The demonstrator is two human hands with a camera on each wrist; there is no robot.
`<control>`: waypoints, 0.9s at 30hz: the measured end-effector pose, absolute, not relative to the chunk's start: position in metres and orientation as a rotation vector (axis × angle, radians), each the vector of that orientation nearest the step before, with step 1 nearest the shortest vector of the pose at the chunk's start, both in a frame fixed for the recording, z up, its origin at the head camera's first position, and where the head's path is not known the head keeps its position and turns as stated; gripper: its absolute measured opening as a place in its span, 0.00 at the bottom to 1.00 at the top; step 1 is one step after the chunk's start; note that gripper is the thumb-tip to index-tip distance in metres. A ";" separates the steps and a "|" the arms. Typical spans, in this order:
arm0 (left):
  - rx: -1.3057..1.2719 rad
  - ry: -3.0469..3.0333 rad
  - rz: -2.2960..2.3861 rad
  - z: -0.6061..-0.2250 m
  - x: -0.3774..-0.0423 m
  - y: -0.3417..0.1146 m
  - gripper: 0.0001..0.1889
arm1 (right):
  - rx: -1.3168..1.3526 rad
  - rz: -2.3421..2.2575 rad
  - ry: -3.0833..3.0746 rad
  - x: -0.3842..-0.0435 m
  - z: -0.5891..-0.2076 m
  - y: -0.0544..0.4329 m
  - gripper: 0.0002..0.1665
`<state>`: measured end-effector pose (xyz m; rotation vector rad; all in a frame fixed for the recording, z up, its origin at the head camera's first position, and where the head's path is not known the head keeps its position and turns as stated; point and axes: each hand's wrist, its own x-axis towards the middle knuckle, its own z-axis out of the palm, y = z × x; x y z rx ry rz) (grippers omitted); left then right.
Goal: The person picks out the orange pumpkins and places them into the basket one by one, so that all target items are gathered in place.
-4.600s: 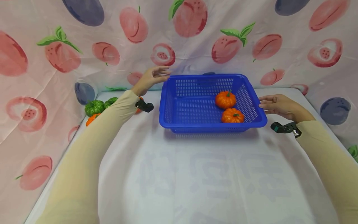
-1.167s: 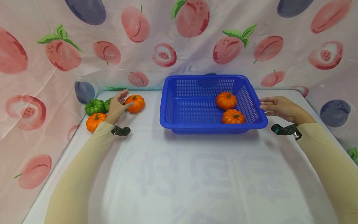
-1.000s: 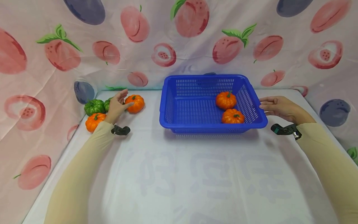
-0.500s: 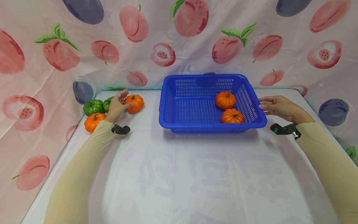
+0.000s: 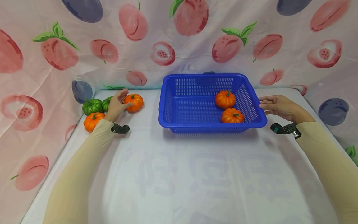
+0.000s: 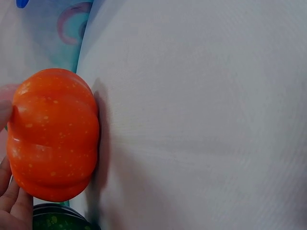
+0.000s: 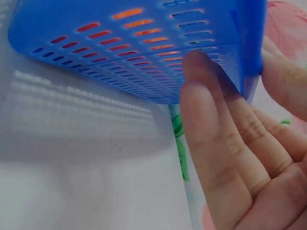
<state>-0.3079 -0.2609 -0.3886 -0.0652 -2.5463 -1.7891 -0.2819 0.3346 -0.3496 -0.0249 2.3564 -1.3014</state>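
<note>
At the back left, an orange pumpkin (image 5: 137, 102) with a short green stem rests on the white table. My left hand (image 5: 115, 107) is beside it, thumb against its front and fingers along its left. Thumb and fingertips meet the pumpkin's side in the left wrist view, the fingers loosely extended. Two orange pumpkins, one farther back (image 5: 224, 99) and one nearer (image 5: 232, 116), lie in the right part of a blue slotted plastic basket (image 5: 205, 125). On the basket's right side rests my right hand (image 5: 282, 107). Its fingers are fairly straight, tips against the outer wall below the rim.
Left of my left hand stand a green pumpkin (image 5: 92, 106), a second green pumpkin (image 5: 107, 103) partly hidden by the hand, and another orange pumpkin (image 5: 93, 122) close to my forearm. A fruit-printed cloth (image 5: 193, 62) hangs along the table's back edge and sides.
Since the oldest frame, my left hand has moved from the basket's back left corner to the orange pumpkin on the left. Over the last second both hands stay put.
</note>
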 end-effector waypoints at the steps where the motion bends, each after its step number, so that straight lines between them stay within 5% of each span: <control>1: -0.069 -2.544 -1.788 -0.391 -0.309 -0.262 0.37 | -0.025 -1.302 2.356 -0.282 -0.350 0.335 0.45; 27: -0.119 -2.591 -1.711 -0.403 -0.312 -0.263 0.37 | -0.025 -1.288 2.373 -0.282 -0.351 0.335 0.45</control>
